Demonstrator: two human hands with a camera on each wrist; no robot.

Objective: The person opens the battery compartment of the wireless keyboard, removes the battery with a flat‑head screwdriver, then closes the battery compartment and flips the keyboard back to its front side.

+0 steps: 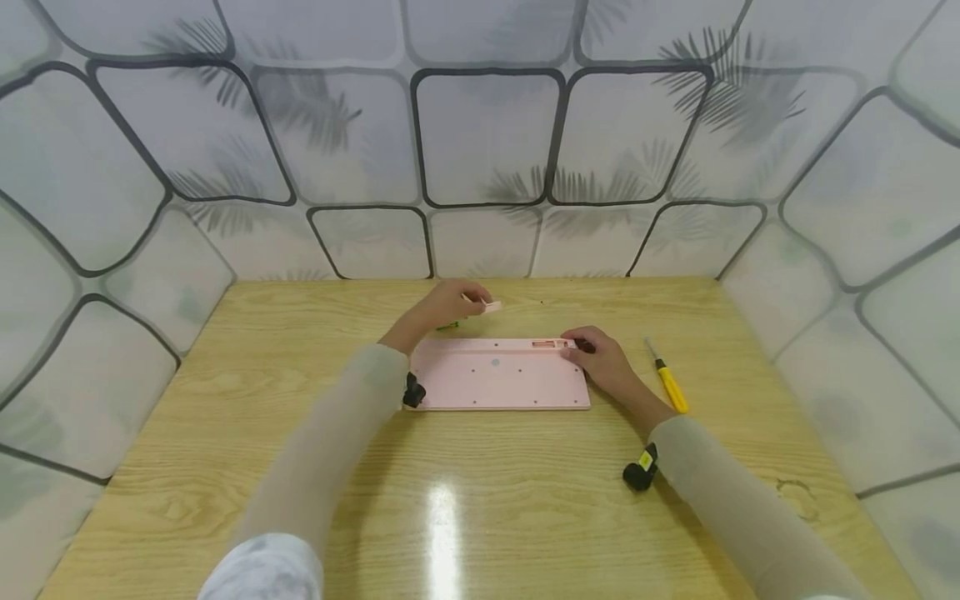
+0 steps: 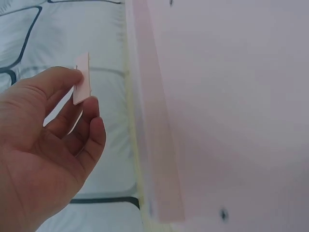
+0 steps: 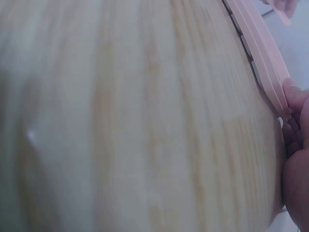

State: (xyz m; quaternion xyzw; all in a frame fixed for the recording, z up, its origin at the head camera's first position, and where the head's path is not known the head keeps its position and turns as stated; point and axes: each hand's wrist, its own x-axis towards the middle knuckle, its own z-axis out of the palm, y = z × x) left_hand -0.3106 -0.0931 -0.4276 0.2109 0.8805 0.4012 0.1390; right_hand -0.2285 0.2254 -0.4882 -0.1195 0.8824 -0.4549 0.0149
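Observation:
A pink keyboard (image 1: 510, 383) lies face down on the table, its underside dotted with small dark screw points. Near its far right corner the battery compartment (image 1: 543, 344) is uncovered. My left hand (image 1: 452, 301) pinches a small, flat pink battery cover (image 2: 83, 79) between thumb and fingers, above the table beyond the keyboard. At the keyboard's far right corner, my right hand (image 1: 600, 357) grips the edge, thumb on the underside; the pink rim (image 3: 268, 58) and the edges of some keys show in the right wrist view. Something green (image 1: 447, 325), perhaps a battery, lies beneath the left hand, partly hidden.
A screwdriver (image 1: 671, 385) with a yellow handle lies to the right of the keyboard, its shaft pointing away from me. The wooden table (image 1: 525, 500) meets patterned wall covering (image 1: 487, 137) at the back and sides.

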